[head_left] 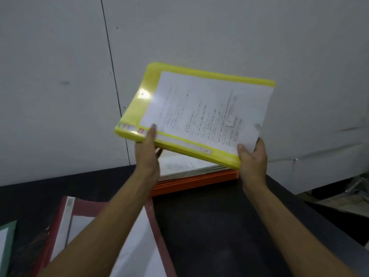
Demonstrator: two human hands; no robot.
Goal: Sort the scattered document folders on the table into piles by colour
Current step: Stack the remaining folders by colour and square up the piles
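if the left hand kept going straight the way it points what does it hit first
Probably the grey wall: the left hand, gripping the yellow folder, points up and away, above the orange pile. Depth is unclear.

Bare dark table (pixel 209 226) lay open between the red folder (pixel 89 208) and the table's right edge. The orange folder pile (pixel 189 182) sat close to the wall (pixel 60 56), with the held yellow folder (pixel 135 108) tilted just above it.
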